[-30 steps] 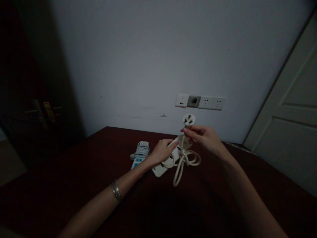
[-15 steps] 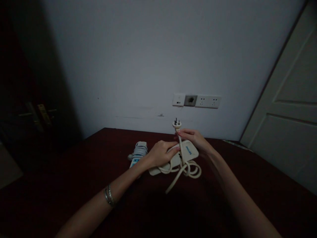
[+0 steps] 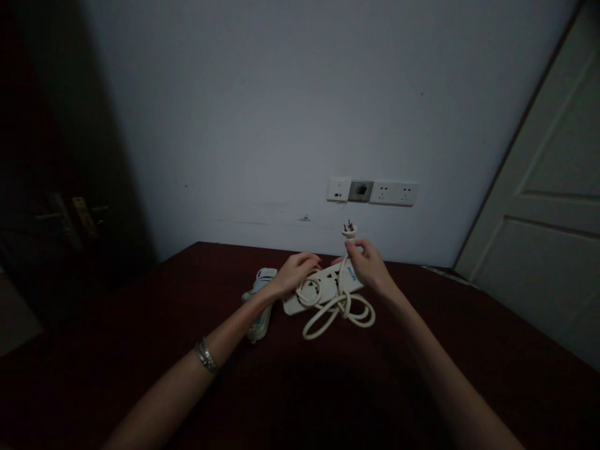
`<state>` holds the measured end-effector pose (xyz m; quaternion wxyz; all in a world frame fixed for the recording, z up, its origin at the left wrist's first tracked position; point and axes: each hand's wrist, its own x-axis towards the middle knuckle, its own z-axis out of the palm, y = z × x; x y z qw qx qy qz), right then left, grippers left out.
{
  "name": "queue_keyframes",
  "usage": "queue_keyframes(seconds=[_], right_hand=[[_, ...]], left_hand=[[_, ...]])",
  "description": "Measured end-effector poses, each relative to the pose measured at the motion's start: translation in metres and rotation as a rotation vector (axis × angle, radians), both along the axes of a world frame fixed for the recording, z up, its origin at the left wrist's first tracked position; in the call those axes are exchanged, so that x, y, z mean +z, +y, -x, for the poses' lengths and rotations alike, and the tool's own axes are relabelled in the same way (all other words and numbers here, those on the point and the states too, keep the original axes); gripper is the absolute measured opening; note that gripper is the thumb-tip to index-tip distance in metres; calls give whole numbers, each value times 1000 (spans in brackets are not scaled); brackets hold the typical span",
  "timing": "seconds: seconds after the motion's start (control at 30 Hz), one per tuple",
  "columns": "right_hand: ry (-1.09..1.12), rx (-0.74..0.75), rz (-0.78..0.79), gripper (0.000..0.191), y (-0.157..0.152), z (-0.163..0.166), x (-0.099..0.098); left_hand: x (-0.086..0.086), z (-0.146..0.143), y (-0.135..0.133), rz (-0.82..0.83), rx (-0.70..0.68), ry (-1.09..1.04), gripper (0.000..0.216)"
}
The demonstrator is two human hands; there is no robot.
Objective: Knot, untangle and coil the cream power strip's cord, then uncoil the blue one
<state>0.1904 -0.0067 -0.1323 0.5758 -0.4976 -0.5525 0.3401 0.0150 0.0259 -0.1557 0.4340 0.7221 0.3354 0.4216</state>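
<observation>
A white power strip (image 3: 332,284) with dark socket holes and blue lettering lies slanted on the dark red table. Its cream cord (image 3: 323,328) is looped and knotted over the front of the strip. My right hand (image 3: 370,265) pinches the cord just below the three-pin plug (image 3: 349,231), whose prongs point up. At the strip's back left edge, my left hand (image 3: 296,274) has its fingers stretched out loosely beside a cord loop; its fingertips' contact is partly hidden. A second power strip (image 3: 260,319), wound with its pale cord, lies left of it, partly behind my left forearm.
Behind the table (image 3: 225,256) rises a pale wall (image 3: 253,125) with a row of sockets (image 3: 394,193) and a grey outlet plate (image 3: 360,190). A white panelled door (image 3: 553,206) stands to the right, and a dark door with a brass-coloured handle (image 3: 84,215) to the left.
My right hand has moved the plug slightly right. My left hand has shifted back and loosened from the strip's face, uncovering sockets. The cord's hanging end now forms a wider loop in front.
</observation>
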Motion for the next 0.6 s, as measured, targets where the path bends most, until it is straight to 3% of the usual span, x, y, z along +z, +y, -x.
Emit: queue_keyframes(seconds=[0.17,0.33,0.47,0.6], right_hand=[[38,-99,-168,44,2,-1,-4],[81,-170,-226,47,0,5,-2],[150,-36,-133,48,-4,8,3],[25,112,-51,46,-8,5,6]], left_hand=[[8,21,7,-145,-32,316,41],[8,36,10,-228,-137,358,41],[3,41,20,-163,-216,276,41],[10,42,18,-352,-174,308,36]])
